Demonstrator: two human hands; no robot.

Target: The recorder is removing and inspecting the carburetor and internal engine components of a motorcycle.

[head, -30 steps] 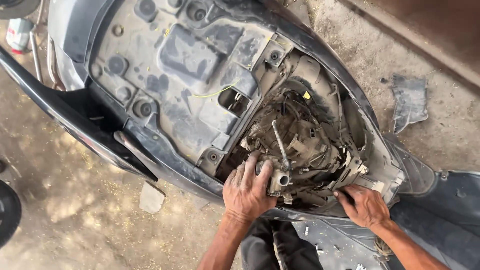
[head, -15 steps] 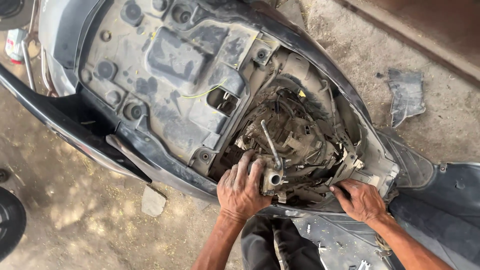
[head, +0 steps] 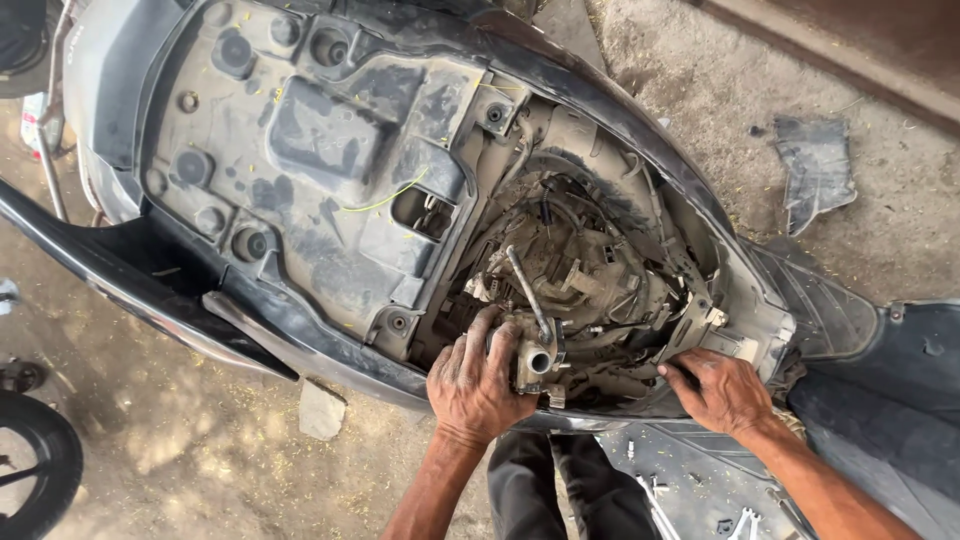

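A scooter lies open below me, its raised seat showing a dusty grey underside (head: pixel 300 170). The engine bay (head: pixel 590 270) is full of dirty hoses and cables. My left hand (head: pixel 475 385) grips a small metal carburettor-like part (head: pixel 535 355) with a round opening, at the near edge of the bay. A thin metal rod (head: pixel 525 290) slants up from that part. My right hand (head: pixel 720 390) rests with its fingers pressed on the bay's right rim, beside a pale plastic bracket (head: pixel 735 345).
A tyre (head: pixel 35 470) sits at the lower left, a flat stone (head: pixel 322 408) lies under the body panel, and a torn dark plastic piece (head: pixel 815 165) lies on the concrete at the right. Small tools (head: pixel 740 520) rest on the footboard near my legs.
My view has shifted slightly. My left hand has settled more firmly around the metal part, and my right hand has slid a little toward the bay's rim.
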